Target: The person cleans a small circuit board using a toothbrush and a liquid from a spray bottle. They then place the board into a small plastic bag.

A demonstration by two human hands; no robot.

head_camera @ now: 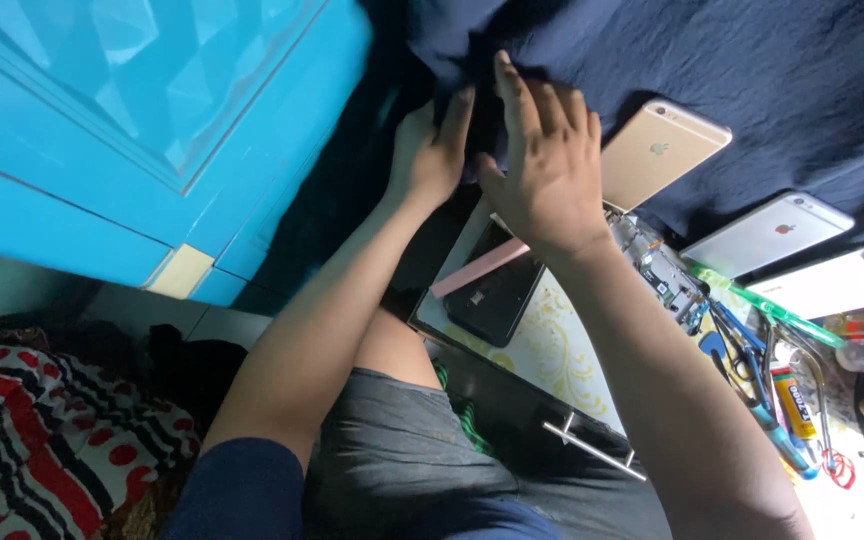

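My left hand [430,152] grips a fold of the dark navy cloth [752,70] that covers the work surface, its fingers curled into the fabric. Right beside it, my right hand [544,172] lies on the same cloth with its fingers apart, back of the hand up. Just below the hands a black phone [497,292] lies on a cream tray with a yellow floral pattern [552,350], a pink strip [479,268] across its top end. A gold phone [664,150] lies face down next to my right hand.
A silver phone [767,232] and a white phone [842,282] lie face down at right. An opened phone body [660,268], screwdrivers and tweezers [762,385] sit by my right forearm. A turquoise cabinet door [152,120] stands at left, patterned fabric [32,430] below it.
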